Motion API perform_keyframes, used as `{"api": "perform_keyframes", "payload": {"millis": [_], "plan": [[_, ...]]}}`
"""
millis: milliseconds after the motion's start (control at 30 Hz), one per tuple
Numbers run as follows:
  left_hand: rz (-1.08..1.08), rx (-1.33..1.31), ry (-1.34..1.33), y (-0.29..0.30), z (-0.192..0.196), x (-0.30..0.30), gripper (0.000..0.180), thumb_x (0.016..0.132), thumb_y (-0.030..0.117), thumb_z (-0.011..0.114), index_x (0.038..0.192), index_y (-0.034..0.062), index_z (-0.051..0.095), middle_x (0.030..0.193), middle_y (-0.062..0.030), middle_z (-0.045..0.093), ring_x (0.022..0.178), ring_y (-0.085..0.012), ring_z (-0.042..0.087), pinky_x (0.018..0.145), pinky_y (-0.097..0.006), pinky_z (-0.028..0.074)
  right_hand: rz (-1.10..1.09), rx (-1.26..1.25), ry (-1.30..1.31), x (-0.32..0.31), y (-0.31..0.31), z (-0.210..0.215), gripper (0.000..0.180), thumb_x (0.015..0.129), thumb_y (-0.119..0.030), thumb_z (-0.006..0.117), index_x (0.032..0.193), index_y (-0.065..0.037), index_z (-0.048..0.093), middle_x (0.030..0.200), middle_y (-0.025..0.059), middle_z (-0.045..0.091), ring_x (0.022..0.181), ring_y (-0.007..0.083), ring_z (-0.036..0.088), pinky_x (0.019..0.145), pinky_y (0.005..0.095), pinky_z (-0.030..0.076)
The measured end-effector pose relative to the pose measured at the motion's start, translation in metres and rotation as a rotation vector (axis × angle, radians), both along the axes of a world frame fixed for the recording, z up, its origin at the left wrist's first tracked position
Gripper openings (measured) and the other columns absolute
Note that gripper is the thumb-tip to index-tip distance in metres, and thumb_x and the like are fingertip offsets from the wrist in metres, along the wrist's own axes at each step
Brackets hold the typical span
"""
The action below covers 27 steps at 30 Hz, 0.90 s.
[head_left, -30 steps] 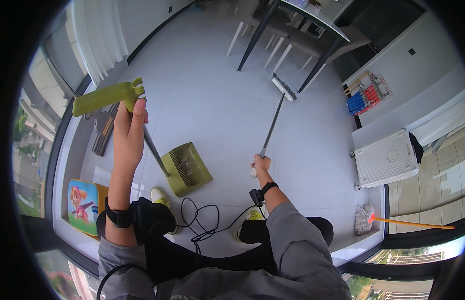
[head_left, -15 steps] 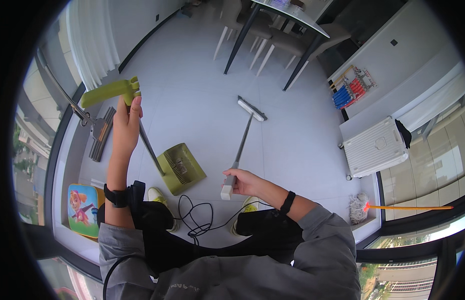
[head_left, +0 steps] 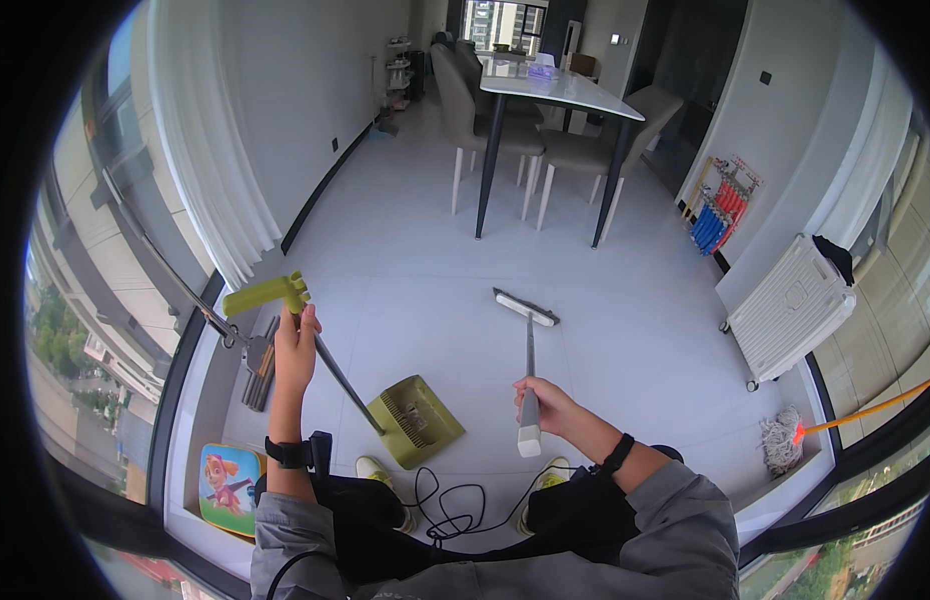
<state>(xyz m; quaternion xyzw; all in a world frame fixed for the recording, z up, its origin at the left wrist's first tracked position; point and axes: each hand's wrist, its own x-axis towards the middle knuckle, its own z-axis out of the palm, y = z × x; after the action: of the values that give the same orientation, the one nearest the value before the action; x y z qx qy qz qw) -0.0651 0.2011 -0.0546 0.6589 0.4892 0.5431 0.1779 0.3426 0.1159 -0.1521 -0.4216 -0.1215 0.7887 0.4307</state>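
Left hand [head_left: 297,350]: clamped on the pole of the dustpan [head_left: 395,438], just under its green top handle [head_left: 260,294]; the fingers cover part of the join.
Right hand [head_left: 547,406]: wrapped round the broom [head_left: 530,355] at its grey grip, white butt end toward the body.
Dustpan: on the floor [head_left: 335,290] between the hands, nearer the left; greyish bits inside, too small to tell.
Cable [head_left: 450,522]: black loops bodyward of both hands, partly lost against the trousers.
Case [head_left: 230,488]: cartoon-fronted, bodyward and outward of the left hand; contents hidden.
Flat mop [head_left: 258,378]: just outward of the left hand, near the window ledge.
Broom head [head_left: 526,306]: ahead of the right hand; open floor lies around it.
String mop [head_left: 782,440]: well right of the right hand, handle cut off.
Suitcase [head_left: 790,310]: farther right, shut, contents unseen.
Table [head_left: 570,90]: beyond both hands, legs edging the open floor; chairs [head_left: 575,150] partly hidden.
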Motion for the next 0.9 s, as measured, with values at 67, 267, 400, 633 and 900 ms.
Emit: {"api": "perform_keyframes", "payload": {"millis": [67,267,400,633,900], "plan": [[0.044,0.009,0.085,-0.001,-0.006,-0.012,0.028,0.099,0.027,0.048,0.103,-0.0003,0.051,0.071,-0.0068,0.056,0.064,-0.0153,0.052,0.062,-0.03,0.043,-0.04,-0.001,0.017,0.008,0.009,0.014,0.021,0.084,-0.018,0.057,0.068,-0.015,0.044,0.059,-0.0017,0.047,0.049,0.0144,0.047,0.057,0.0313,0.045],[0.084,-0.093,0.422,-0.014,-0.008,0.011,0.033,0.09,0.026,0.06,0.109,0.001,0.05,0.076,-0.0173,0.065,0.065,-0.0356,0.063,0.058,-0.042,0.048,-0.164,-0.036,0.256,0.029,0.008,0.019,0.02,0.079,-0.012,0.062,0.068,-0.013,0.045,0.059,-0.0009,0.049,0.053,0.0152,0.049,0.058,0.0309,0.046],[0.091,-0.112,0.478,-0.015,-0.001,0.01,0.029,0.086,0.025,0.064,0.099,0.001,0.054,0.073,-0.0165,0.066,0.065,-0.0347,0.064,0.058,-0.041,0.049,-0.231,-0.061,0.191,0.005,-0.012,0.035,0.016,0.08,-0.014,0.06,0.069,-0.012,0.048,0.059,0.001,0.05,0.052,0.0157,0.05,0.055,0.0302,0.046],[0.124,-0.099,0.467,-0.013,0.0,0.012,0.028,0.085,0.025,0.066,0.094,0.0003,0.054,0.069,-0.0158,0.065,0.063,-0.0328,0.064,0.057,-0.039,0.049,-0.201,-0.006,0.028,-0.022,-0.031,0.021,0.007,0.082,-0.012,0.058,0.085,-0.008,0.053,0.078,0.0045,0.055,0.074,0.0153,0.057,0.061,0.0336,0.048],[0.103,-0.122,0.455,-0.016,0.002,0.016,0.03,0.087,0.025,0.064,0.099,-0.001,0.053,0.066,-0.0142,0.063,0.059,-0.0302,0.063,0.055,-0.038,0.047,-0.209,0.19,-0.262,-0.003,-0.017,0.016,0.037,0.085,-0.015,0.053,0.121,-0.008,0.05,0.094,0.0062,0.055,0.093,0.0215,0.059,0.073,0.039,0.051]]}}
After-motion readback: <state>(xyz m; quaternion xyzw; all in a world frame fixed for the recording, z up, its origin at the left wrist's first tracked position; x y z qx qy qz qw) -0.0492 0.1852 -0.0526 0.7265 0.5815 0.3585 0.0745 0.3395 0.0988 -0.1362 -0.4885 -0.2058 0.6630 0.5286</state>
